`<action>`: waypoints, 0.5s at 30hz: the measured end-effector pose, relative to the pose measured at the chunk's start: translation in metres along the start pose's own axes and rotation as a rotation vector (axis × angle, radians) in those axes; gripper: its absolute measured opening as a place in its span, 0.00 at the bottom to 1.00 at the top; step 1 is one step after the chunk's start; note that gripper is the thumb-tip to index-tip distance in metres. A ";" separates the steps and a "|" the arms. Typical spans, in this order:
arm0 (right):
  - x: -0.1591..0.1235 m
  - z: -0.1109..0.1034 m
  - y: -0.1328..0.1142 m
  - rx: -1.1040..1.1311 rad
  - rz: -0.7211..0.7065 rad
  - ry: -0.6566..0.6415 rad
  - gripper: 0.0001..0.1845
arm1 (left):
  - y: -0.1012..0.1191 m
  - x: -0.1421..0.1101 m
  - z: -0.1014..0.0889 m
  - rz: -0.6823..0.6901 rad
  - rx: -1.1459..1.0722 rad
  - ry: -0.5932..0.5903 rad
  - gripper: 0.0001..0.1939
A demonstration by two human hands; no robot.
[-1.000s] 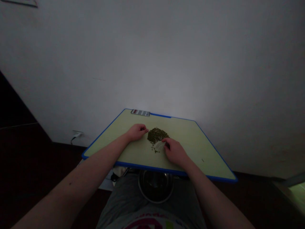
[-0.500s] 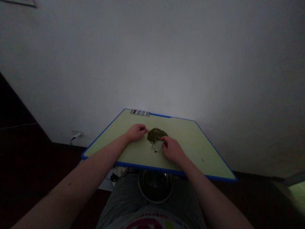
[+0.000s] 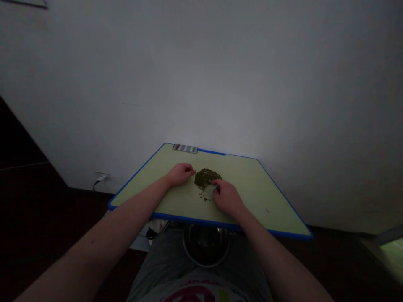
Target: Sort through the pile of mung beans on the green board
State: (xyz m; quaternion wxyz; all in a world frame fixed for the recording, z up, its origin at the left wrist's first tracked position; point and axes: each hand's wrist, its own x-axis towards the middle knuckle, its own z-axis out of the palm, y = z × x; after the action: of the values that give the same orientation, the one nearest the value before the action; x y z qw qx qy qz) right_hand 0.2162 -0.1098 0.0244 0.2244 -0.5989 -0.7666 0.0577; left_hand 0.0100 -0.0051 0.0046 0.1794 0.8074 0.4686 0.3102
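Though loose, one pile (image 3: 205,177) between two hands (image 3: 181,174) (image 3: 228,197)

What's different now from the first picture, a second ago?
The right hand has shifted slightly left over the board; I can't see anything clearly taken up or let go. The left hand, the main pile and the bowl look unchanged.

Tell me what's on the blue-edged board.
The board holds a greenish pile with strays, a striped strip at the far edge and a dark sliver. Anything under the left hand or right hand is covered.
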 end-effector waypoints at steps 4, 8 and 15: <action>0.000 0.000 0.005 -0.007 0.030 0.008 0.15 | -0.002 0.001 0.001 -0.006 0.004 -0.001 0.17; 0.001 0.000 0.013 -0.009 0.036 0.023 0.15 | -0.004 0.001 0.002 -0.001 0.014 -0.004 0.17; -0.003 -0.004 0.020 -0.009 0.068 0.027 0.15 | -0.003 0.000 0.001 -0.002 0.015 0.001 0.18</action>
State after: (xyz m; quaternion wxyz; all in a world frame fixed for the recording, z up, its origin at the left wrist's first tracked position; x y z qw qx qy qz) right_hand 0.2368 -0.1077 0.0203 0.2298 -0.6264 -0.7429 0.0539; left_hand 0.0090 -0.0034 0.0019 0.1733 0.8081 0.4719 0.3071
